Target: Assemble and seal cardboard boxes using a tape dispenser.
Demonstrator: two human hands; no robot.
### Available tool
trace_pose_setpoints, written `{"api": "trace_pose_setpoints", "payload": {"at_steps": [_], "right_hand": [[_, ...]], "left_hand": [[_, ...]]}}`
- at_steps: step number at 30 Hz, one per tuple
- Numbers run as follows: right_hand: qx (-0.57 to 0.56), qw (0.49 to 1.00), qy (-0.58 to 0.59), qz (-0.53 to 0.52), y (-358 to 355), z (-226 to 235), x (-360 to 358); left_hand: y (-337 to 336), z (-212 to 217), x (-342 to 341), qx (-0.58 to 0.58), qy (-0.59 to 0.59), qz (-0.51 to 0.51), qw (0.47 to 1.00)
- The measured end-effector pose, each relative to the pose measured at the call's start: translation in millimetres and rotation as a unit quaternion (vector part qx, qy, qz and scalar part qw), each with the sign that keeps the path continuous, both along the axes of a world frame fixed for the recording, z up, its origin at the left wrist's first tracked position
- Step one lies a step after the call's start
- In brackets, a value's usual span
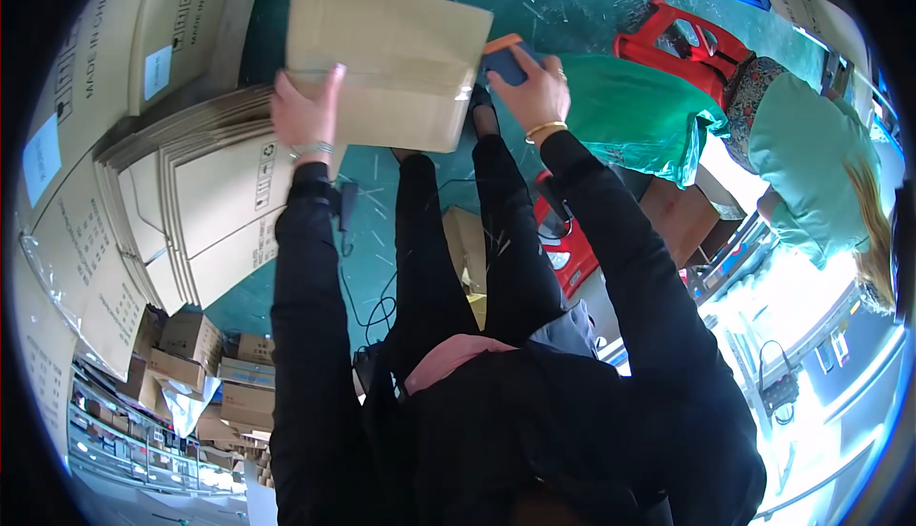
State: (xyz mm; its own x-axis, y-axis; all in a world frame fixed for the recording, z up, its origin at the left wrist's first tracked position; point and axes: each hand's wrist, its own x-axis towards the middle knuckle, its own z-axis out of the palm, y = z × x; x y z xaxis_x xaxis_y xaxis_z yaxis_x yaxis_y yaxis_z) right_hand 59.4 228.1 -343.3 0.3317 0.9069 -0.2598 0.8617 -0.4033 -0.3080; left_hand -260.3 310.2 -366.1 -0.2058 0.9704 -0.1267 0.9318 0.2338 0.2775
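Observation:
A plain brown cardboard box point(391, 49) is in front of me above the green floor. My left hand point(307, 115) grips its left edge, with the thumb lying on the near face. At the box's right edge, my right hand point(536, 94) is closed around a dark blue and orange tape dispenser point(506, 63). A shiny strip, which looks like clear tape, shows on the cardboard near that edge. Part of the dispenser is hidden by my fingers. Both my forearms are in black sleeves.
Flattened cartons point(215, 192) lean in a stack at my left, beside large boxes point(81, 77). On the right are a green plastic bag point(625, 111), a red plastic stool point(658, 34) and a person in a mint top point(811, 163). A cable point(367, 321) hangs near my left leg.

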Motion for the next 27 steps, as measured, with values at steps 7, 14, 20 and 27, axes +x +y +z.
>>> {"api": "trace_pose_setpoints", "payload": {"at_steps": [7,14,20,27], "right_hand": [[0.226,0.974,-0.005,-0.006,-32,100,-21],[0.258,0.96,0.077,0.077,-60,157,-45],[0.264,0.951,0.136,0.088,-42,147,-38],[0.219,0.959,0.159,0.083,-10,124,-25]], "left_hand": [[-45,-9,2,-0.08,-0.001,0.02,0.997],[-1,106,90,-0.404,-0.645,0.005,0.649],[17,101,90,-0.522,-0.731,0.122,0.423],[41,68,106,-0.414,-0.633,-0.02,0.654]]}}
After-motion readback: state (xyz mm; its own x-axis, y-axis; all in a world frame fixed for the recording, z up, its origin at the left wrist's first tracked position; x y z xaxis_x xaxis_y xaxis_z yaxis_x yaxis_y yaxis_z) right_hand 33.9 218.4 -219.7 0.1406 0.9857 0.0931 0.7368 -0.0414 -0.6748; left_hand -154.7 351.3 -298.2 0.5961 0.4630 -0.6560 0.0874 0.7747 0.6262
